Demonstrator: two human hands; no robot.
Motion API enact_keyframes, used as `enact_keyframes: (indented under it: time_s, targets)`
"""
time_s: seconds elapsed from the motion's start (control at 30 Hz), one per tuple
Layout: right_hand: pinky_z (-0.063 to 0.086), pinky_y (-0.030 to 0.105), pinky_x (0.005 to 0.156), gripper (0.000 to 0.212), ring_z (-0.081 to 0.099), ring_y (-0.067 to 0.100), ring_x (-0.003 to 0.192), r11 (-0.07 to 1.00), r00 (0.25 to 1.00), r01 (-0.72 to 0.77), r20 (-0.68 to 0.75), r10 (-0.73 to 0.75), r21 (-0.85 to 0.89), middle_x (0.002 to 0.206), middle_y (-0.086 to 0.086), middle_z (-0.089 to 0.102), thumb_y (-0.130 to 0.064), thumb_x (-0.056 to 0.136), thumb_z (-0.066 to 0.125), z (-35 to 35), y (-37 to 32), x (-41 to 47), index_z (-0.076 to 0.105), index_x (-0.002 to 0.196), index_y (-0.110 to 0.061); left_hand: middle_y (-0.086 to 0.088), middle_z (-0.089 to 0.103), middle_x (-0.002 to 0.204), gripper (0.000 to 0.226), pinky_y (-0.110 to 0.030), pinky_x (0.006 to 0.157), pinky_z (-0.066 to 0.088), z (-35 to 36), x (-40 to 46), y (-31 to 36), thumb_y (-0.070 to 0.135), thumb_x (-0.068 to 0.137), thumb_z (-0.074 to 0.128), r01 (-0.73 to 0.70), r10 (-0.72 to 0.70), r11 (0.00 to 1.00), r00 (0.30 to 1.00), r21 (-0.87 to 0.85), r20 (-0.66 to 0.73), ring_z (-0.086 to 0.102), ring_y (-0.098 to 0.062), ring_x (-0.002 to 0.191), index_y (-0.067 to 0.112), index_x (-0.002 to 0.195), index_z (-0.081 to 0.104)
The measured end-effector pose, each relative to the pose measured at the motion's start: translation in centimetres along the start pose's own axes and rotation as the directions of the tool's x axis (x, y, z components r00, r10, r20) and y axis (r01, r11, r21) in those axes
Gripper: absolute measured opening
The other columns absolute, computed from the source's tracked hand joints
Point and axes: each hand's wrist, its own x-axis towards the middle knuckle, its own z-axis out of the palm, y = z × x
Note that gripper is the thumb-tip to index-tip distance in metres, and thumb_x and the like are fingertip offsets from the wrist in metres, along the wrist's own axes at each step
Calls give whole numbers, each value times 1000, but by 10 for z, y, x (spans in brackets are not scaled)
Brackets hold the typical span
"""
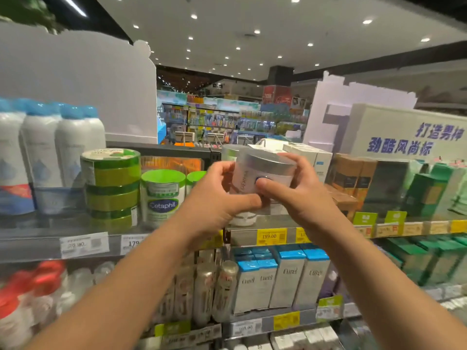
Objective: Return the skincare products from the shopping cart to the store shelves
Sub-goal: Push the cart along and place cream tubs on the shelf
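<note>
A white jar with a silver lid (262,170) is held tilted in the air above the top shelf (265,222). My left hand (217,198) grips it from the left and below, thumb across its base. From the right, my right hand (295,190) grips the same jar, thumb pressed on its blue label. Another white jar (243,219) stands on the shelf right beneath, partly hidden by my hands.
Green-lidded Cetaphil jars (163,195) and stacked green tins (111,188) stand left of the jar, white spray bottles (40,157) farther left. Brown and green boxes (353,180) fill the right side. Curel boxes (285,281) sit on the shelf below. Price tags (270,236) line the shelf edge.
</note>
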Motion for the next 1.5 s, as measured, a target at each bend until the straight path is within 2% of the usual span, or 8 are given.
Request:
enact_keyframes:
  time_s: [0.23,0.47,0.57,0.7,0.83,0.93,1.27,1.5]
  targets:
    - [54,17,72,72,71,3,92,969,988,78,151,-42,-235,110,-5,70,-38,72,91,-9,-25,65,50,131,-27,9,68,122,106,-36,93,60,-24,52,41,36,53,97,-101,101,947,995,304,16,68,-7,108,31,146,48]
    - [56,26,92,96,66,8,103,838,927,241,373,-49,-489,118,-13,61,-56,58,85,-28,-44,112,52,142,-24,3,67,111,97,-28,74,62,-26,83,44,23,59,97,-139,162,888,987,438,-15,71,-7,91,38,142,49]
    - [50,29,102,92,59,15,122,724,885,320,466,3,-612,137,-6,57,-47,71,90,-28,-41,131,49,148,-17,8,65,111,99,-32,87,61,-27,94,35,29,57,99,-141,159,843,987,519,10,70,-8,96,43,141,48]
    - [54,50,95,99,64,26,109,535,859,416,511,34,-735,119,5,67,-73,49,75,-21,-35,148,62,125,-11,10,63,134,120,-35,102,54,-24,108,20,42,52,99,-100,108,801,994,590,22,65,-8,115,31,155,38]
    - [52,49,82,84,60,28,96,442,836,473,547,49,-762,102,3,65,-75,52,81,-18,-26,160,64,107,-14,16,73,114,80,-37,94,58,-23,115,9,37,59,98,-111,95,758,994,643,59,69,-2,100,33,129,61]
    - [42,46,77,78,51,24,92,372,827,492,556,82,-787,90,-3,58,-87,42,61,-15,-18,164,57,87,-23,18,69,116,82,-29,92,56,-26,118,7,43,61,97,-101,80,700,995,706,63,65,-1,103,35,133,58]
    - [41,50,93,97,41,22,105,268,821,509,555,135,-818,111,-6,59,-95,42,51,-18,-10,179,63,112,-29,15,72,113,71,-33,93,56,-29,131,2,47,63,94,-93,60,640,996,762,71,66,-7,105,32,125,65]
    - [37,52,92,70,39,24,105,255,812,524,567,140,-813,106,-6,61,-85,64,72,-18,1,181,62,101,-26,16,73,105,60,-28,82,54,-25,129,0,44,66,94,-87,42,618,996,781,78,67,-6,95,33,118,68]
